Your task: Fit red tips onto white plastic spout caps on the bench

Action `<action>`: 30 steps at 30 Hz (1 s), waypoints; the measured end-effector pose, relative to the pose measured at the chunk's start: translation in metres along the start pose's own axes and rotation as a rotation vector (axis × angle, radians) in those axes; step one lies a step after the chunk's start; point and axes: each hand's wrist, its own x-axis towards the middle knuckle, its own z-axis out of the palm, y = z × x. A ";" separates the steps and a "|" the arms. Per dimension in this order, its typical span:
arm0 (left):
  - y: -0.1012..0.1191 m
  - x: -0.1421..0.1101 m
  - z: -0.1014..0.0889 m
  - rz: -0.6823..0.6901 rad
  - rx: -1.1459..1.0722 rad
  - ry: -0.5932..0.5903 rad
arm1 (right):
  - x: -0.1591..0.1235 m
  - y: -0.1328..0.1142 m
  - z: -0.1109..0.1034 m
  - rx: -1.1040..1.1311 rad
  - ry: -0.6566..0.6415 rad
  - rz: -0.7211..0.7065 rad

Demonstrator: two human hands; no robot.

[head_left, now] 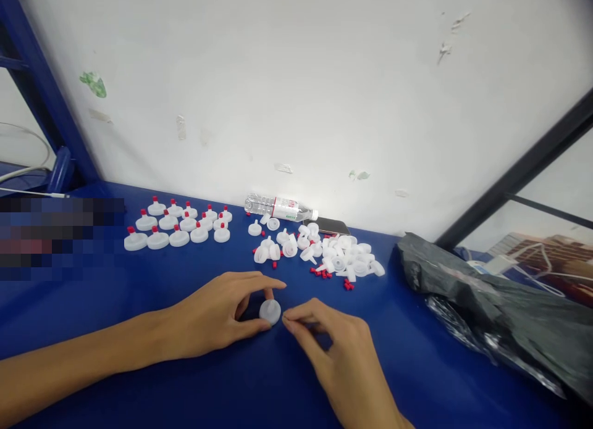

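Between the thumb and fingers of my left hand (pixel 227 312) is a white nozzle cap (pixel 269 312), held low over the blue table with its round face showing. No red tip shows on it. Just right of that cap, my right hand (pixel 331 345) is closed in a pinch, its fingertips close to the cap's edge. What the pinch holds, if anything, is hidden. Beyond my hands lies a loose pile of white nozzle caps (pixel 345 256), with small red tips (pixel 348 285) scattered around it. At the left, several white caps with red tips (pixel 178 236) stand upright in rows.
A clear plastic bottle (pixel 282 207) lies on its side by the wall. A dark phone (pixel 330 225) lies behind the pile. A black plastic bag (pixel 491 299) covers the right side of the blue table (pixel 222 392). Blue frame posts (pixel 55 89) rise at the left.
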 end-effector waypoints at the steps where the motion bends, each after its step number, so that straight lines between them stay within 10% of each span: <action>1: 0.000 0.000 0.000 0.003 -0.012 -0.004 | 0.004 -0.001 0.001 -0.001 0.034 -0.019; 9: -0.002 0.000 -0.001 0.021 -0.037 -0.032 | 0.014 -0.004 0.022 -0.106 0.114 -0.194; 30: 0.007 -0.004 -0.012 0.053 0.017 0.085 | 0.025 -0.006 -0.011 -0.072 0.049 0.109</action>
